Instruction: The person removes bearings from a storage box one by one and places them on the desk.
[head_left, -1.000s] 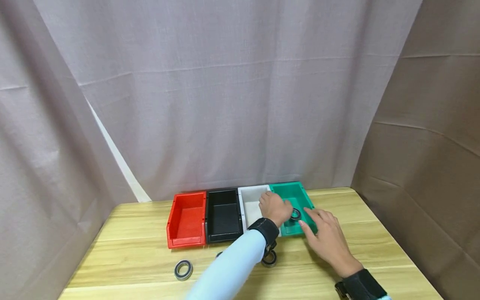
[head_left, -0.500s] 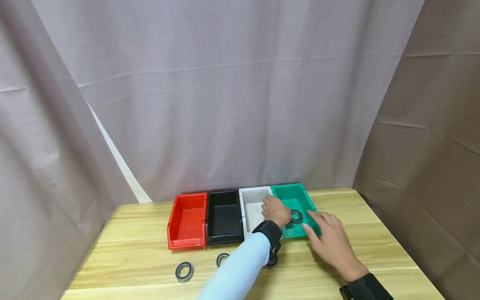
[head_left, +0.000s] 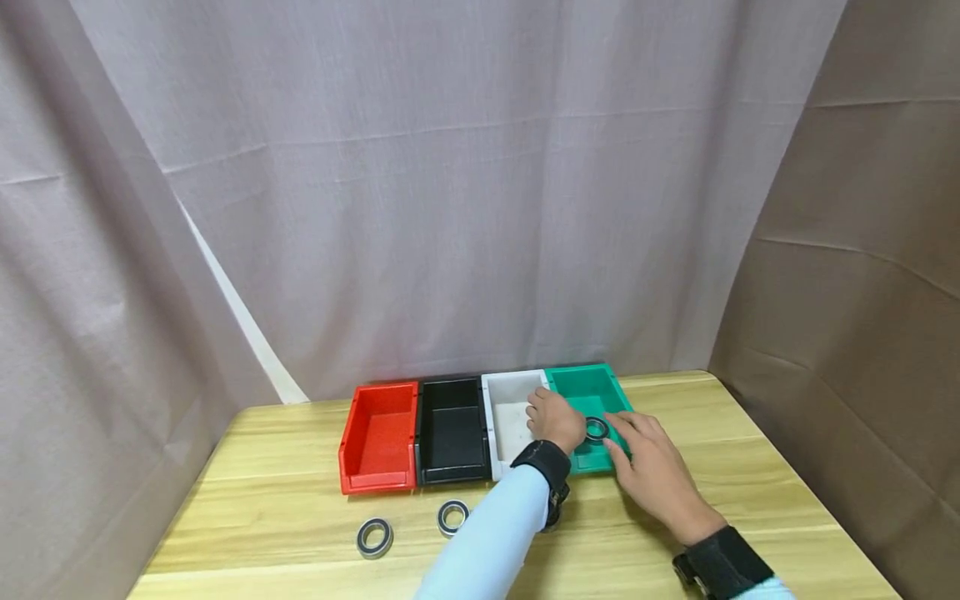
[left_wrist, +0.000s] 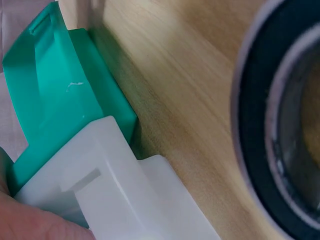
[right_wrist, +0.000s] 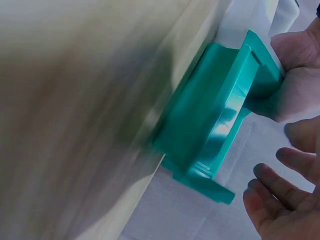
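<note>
A ball bearing (head_left: 596,429), a dark ring with a round hole, lies inside the green bin (head_left: 588,385), partly covered by my left hand (head_left: 557,419). That hand grips the adjoining walls of the white bin (head_left: 504,417) and the green one, fingers curled. Its skin shows at the white bin's wall (left_wrist: 117,175) in the left wrist view. Over the green bin's right side is my right hand (head_left: 660,467), with thumb and fingers spread and their tips close to the bearing. In the right wrist view the right fingers (right_wrist: 280,190) are apart and hold nothing.
A black bin (head_left: 452,429) and a red bin (head_left: 381,437) continue the row leftward. In front lie a bearing (head_left: 363,542), another bearing (head_left: 440,517) and a third, mostly hidden by the left wrist. A curtain (head_left: 450,208) hangs behind the wooden table (head_left: 262,500).
My right hand has moved slightly left, its thumb and fingertips now nearer the bearing in the green bin. The left hand keeps its place; its sleeve now uncovers more of the middle bearing.
</note>
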